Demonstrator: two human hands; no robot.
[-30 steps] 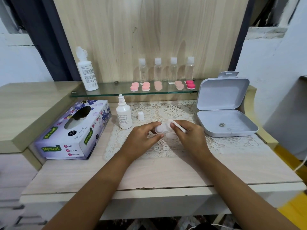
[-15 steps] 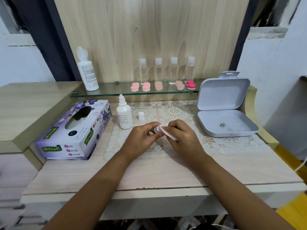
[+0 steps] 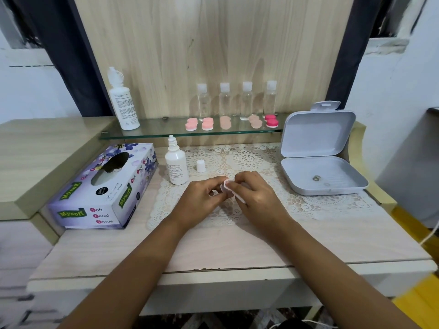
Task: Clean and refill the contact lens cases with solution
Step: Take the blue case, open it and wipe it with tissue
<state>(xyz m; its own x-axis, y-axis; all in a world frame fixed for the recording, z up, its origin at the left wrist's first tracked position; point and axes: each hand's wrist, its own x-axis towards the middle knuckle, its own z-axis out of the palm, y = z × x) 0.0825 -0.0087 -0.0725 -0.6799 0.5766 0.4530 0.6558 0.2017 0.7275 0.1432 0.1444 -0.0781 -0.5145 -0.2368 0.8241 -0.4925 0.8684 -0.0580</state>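
Observation:
My left hand [image 3: 202, 200] and my right hand [image 3: 255, 198] meet over the lace mat [image 3: 249, 160] at the desk's middle. Between the fingertips sits a small white lens case [image 3: 225, 185], pinched by the left hand. The right hand presses a folded white tissue [image 3: 240, 199] against it. An uncapped white solution bottle [image 3: 176, 162] stands just left of the hands, its cap [image 3: 201, 165] beside it. Several pink lens cases [image 3: 207, 123] lie on the glass shelf [image 3: 154, 131].
A tissue box [image 3: 104, 188] lies at the left. An open grey plastic box [image 3: 320, 160] stands at the right. On the shelf are a tall white bottle [image 3: 122, 100] and several clear small bottles [image 3: 224, 100]. The desk's front edge is near my forearms.
Both hands drew closer together and lifted the case slightly; the right hand's tissue has shifted from on top of the case to its right side and under the palm.

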